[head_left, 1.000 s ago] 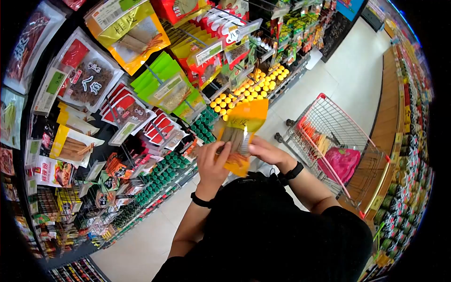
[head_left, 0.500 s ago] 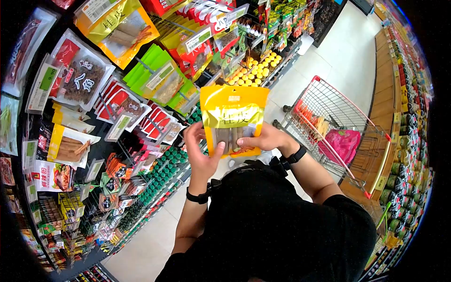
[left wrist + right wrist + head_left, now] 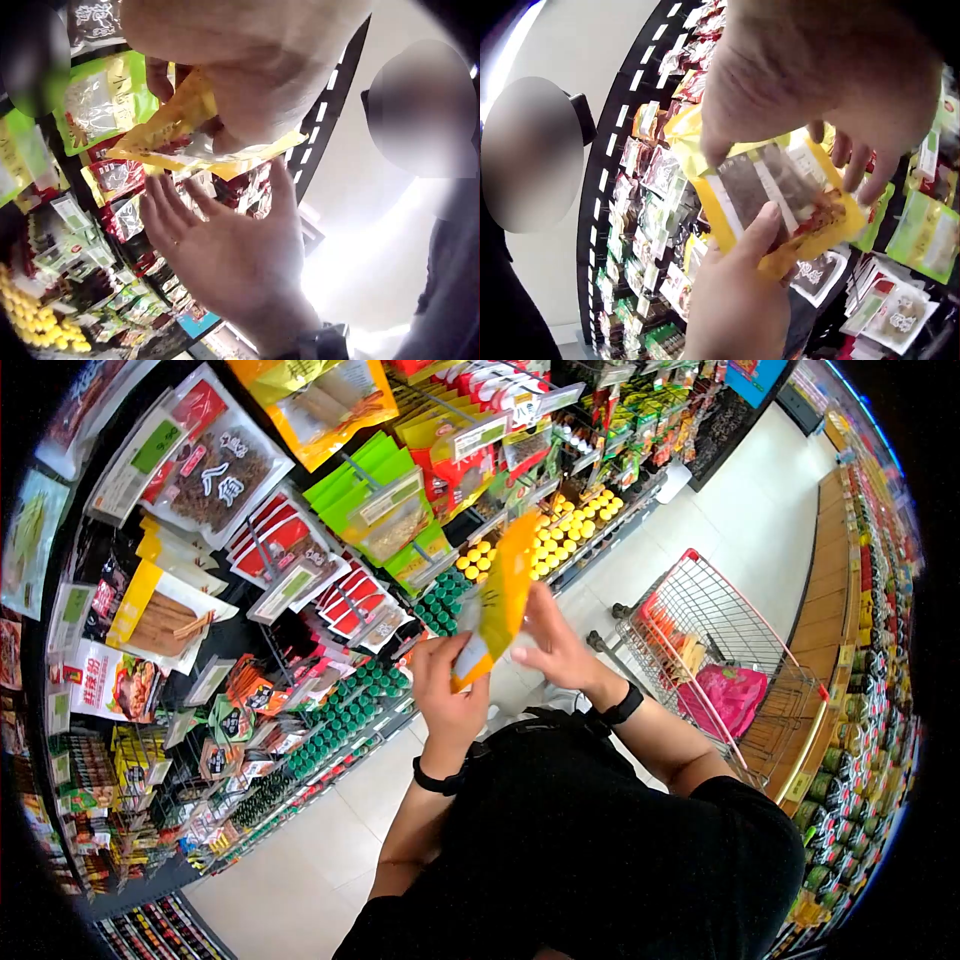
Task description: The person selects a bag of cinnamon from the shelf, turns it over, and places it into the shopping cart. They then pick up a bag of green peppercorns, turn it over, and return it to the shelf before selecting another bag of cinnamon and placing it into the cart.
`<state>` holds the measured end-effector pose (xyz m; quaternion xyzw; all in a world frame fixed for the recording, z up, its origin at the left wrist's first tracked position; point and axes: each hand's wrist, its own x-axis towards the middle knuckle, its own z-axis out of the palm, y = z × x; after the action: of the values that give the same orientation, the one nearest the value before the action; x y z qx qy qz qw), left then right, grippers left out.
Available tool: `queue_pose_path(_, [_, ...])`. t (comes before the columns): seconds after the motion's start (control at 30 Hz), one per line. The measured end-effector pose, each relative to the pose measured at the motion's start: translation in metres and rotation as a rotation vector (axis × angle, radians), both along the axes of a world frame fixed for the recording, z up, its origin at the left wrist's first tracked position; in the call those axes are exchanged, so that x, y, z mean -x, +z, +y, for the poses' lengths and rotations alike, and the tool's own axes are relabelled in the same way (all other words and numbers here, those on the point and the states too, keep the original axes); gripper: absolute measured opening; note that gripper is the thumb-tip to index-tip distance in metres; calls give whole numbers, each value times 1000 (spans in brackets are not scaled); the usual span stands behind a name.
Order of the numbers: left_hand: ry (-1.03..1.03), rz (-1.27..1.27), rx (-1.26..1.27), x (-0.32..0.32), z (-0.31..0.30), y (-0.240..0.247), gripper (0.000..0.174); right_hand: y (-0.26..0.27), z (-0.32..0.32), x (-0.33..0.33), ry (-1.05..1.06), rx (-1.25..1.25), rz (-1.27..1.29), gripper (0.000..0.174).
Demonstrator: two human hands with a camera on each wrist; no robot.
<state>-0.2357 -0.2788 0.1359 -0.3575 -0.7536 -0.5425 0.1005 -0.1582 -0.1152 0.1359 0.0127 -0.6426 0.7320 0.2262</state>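
Note:
A yellow bag of cassia bark (image 3: 508, 595) with a clear window is held up in front of the body, turned nearly edge-on in the head view. My left hand (image 3: 447, 685) pinches its lower edge, the thumb (image 3: 761, 229) lying over the window in the right wrist view. That view also shows the dark pieces of bark and a pale strip. Just right of the bag, my right hand (image 3: 562, 650) has its fingers extended and its thumb apart. From the left wrist, the right hand (image 3: 232, 251) is seen spread, palm showing, fingertips close to the bag's edge.
Shelves to the left carry hanging spice packets, including green bags (image 3: 375, 500) and a star anise bag (image 3: 215, 465). Yellow-capped bottles (image 3: 575, 525) and green-capped ones (image 3: 345, 725) stand lower. A shopping cart (image 3: 725, 620) holding a pink bag (image 3: 725, 700) is at right.
The bag has turned from facing me to nearly edge-on. My right hand has let go of it and its fingers have straightened, while the left hand keeps hold.

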Motion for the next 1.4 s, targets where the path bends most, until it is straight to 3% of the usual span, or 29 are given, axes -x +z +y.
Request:
queue_pose_path(0.1, [-170,106,66,-11,0,8,53,-17,9,-15,441,-120,-249,75])
queue_pose_path(0.13, [-110,213,150,-18,2,8,62,-22,6,-16,438,21,-254,72])
queue_pose_path(0.23, [-90,410,357,-34,-1,25,63,-26,7,-9,475,781,-224,69])
queue_pose_path(0.37, [-88,569,365,-32,-1,16,55,-4,20,-1,376,743,-338,83])
queue_pose_path(0.5, [7,512,362,-24,5,8,53,-16,33,1,471,721,-273,82])
queue_pose_path(0.57, [-5,383,271,-17,10,9,55,-23,38,-3,621,508,-205,80])
queue_pose_path(0.6, [-3,328,229,-14,12,12,56,-14,45,-12,633,308,-338,78])
queue_pose_path(0.67, [-39,274,151,-5,12,19,58,35,47,-3,626,-124,-205,81])
queue_pose_path(0.77, [-114,70,-41,6,10,16,58,44,47,17,609,-203,-107,98])
queue_pose_path(0.87, [-72,-214,-235,17,11,30,43,42,58,45,490,-210,5,111])
queue_pose_path(0.97, [55,-479,-406,25,13,27,31,53,69,56,291,-192,-37,101])
queue_pose_path(1.03, [-37,-620,-603,38,19,19,33,52,79,67,305,-136,-88,102])
queue_pose_path(1.1, [-73,-716,-703,47,25,23,34,34,93,75,398,-184,-167,79])
queue_pose_path(1.17, [-56,-744,-770,62,36,41,29,42,91,79,468,-200,-171,61])
queue_pose_path(1.23, [-13,-737,-856,68,49,66,24,21,89,90,530,-34,-2,45])
queue_pose_path(1.3, [2,-724,-913,81,58,83,26,18,96,90,647,105,-32,39])
queue_pose_path(1.4, [-46,-667,-842,103,50,77,29,21,113,91,640,12,-101,32])
